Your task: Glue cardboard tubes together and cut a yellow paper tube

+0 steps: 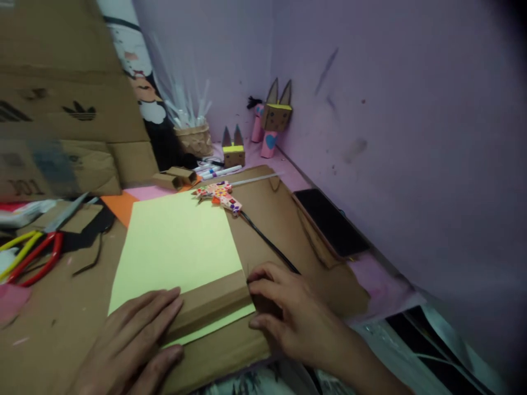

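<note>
on yellow paper (177, 241): cardboard strip (209, 304) pinned flat under left hand (135, 334), grip wide; right hand (288, 315) touching strip end, grip loose, holding nothing.

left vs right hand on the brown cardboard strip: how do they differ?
Pose: the left hand lies flat, fingers stretched; the right hand is curled, fingers and thumb bracketing the end of the cardboard strip.
Place: the left hand covers the strip's left part and some yellow paper; the right hand sits at its right end, mostly off the paper.
Shared: both touch the strip; whether the right hand grips it is unclear.
</note>
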{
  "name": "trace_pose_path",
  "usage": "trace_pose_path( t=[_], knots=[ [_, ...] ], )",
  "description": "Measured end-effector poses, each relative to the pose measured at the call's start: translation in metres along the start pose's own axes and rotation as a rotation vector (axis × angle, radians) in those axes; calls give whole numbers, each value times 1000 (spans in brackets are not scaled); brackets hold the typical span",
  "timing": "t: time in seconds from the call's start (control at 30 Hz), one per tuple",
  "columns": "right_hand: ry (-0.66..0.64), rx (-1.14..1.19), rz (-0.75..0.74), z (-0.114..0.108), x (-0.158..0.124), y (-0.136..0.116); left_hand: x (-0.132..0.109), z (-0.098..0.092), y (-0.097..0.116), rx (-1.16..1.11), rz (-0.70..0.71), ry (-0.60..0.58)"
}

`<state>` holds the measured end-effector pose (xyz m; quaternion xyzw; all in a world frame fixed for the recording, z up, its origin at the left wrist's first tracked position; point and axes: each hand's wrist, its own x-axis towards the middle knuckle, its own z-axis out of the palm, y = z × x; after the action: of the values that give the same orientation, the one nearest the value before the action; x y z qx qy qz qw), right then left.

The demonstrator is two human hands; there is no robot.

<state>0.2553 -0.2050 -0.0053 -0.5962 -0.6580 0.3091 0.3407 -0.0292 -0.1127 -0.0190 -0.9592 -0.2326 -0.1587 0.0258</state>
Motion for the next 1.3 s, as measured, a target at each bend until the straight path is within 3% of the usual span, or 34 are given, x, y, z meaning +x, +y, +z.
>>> trace_pose_path(
  t=[0.1,0.23,0.37,0.47,0.6,0.7,1.0,1.3],
  knots=[
    [2,-16,-5,3,1,1,5,-5,10,-48,-115,-9],
    [32,-32,-21,9,2,2,11,-10,18,-91,-123,-5],
    [51,-66,-61,13,3,4,10,-17,20,-87,-140,-90],
    [59,-99,-87,13,3,6,4,-22,23,-117,-242,-154],
    [41,-160,-122,13,2,8,-2,-26,30,-235,-372,11],
    [19,-198,-120,12,0,8,-2,-25,33,-237,-305,86],
    [25,-256,-140,12,1,8,0,-11,29,-115,-173,64],
    [67,-135,-108,16,7,10,4,-11,24,-174,-220,81]
  ],
)
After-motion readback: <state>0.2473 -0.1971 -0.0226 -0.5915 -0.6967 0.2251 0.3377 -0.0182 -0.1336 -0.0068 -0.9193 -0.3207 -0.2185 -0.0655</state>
